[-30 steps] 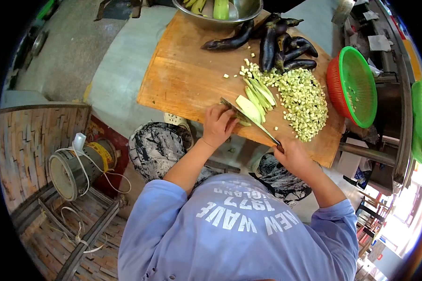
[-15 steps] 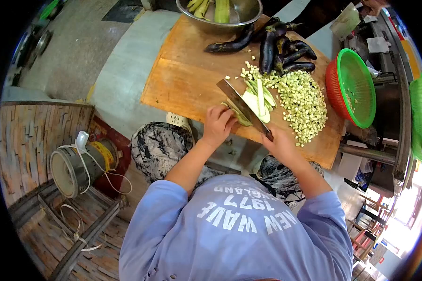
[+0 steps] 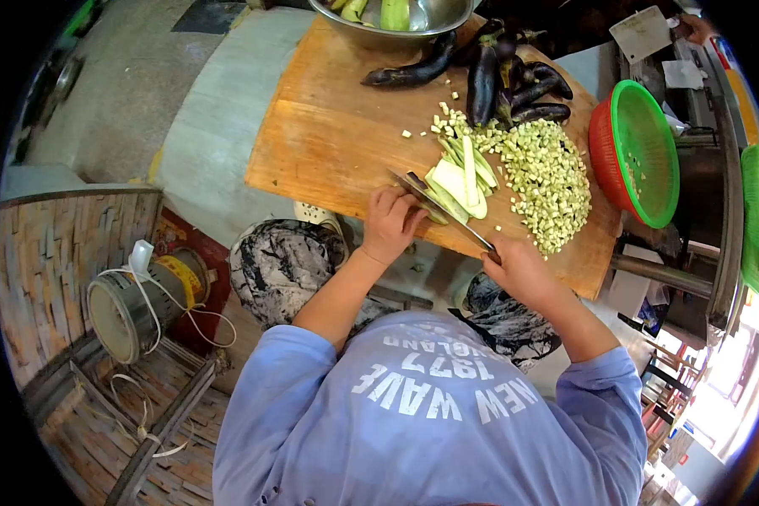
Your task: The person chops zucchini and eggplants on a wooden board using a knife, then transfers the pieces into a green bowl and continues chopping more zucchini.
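My right hand is wrapped round the handle of a kitchen knife, whose blade slants up and left past my left fingers. My left hand, fingers bent together, holds a piece of eggplant at the near edge of the wooden board; the hand hides most of it. Just beyond the blade lie pale eggplant slices and strips. A spread heap of diced eggplant sits to their right. Several whole dark eggplants lie farther back.
A metal bowl with peeled eggplant stands at the board's far left. On the right, a green basket nests in a red one. Another person's hand shows at top right. A metal canister with cords is lower left.
The knife has turned from showing its broad side to nearly edge-on. My right hand has shifted slightly right and down. My left hand stays almost in place.
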Demonstrator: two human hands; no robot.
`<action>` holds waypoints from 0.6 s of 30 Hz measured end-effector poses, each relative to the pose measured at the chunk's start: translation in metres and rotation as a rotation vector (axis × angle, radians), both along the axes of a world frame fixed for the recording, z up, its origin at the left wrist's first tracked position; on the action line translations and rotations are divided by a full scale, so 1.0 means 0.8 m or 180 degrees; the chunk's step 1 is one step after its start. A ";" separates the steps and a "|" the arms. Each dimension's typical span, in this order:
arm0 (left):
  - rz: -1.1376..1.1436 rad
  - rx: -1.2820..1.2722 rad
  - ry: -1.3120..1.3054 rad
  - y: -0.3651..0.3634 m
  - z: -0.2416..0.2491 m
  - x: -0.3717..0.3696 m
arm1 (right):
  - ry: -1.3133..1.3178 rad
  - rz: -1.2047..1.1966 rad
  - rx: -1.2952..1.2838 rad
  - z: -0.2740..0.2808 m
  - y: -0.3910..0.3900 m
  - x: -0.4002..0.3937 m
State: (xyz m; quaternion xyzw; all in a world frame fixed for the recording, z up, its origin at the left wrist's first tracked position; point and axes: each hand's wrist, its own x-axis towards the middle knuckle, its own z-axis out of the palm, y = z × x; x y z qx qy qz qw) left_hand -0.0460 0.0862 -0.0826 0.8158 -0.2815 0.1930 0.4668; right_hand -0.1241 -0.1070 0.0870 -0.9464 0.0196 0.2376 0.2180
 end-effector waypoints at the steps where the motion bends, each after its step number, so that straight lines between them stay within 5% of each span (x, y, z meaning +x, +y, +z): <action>1: -0.0010 -0.0003 -0.0007 0.000 0.000 0.000 | 0.0065 0.0021 -0.0070 -0.004 0.003 0.004; 11: -0.0063 0.0027 -0.0064 0.005 0.005 -0.001 | -0.0235 -0.0150 0.0015 -0.085 0.038 0.013; 18: -0.0246 0.0178 -0.0177 0.009 0.002 0.000 | -0.0026 -0.0504 0.1071 -0.088 0.042 0.011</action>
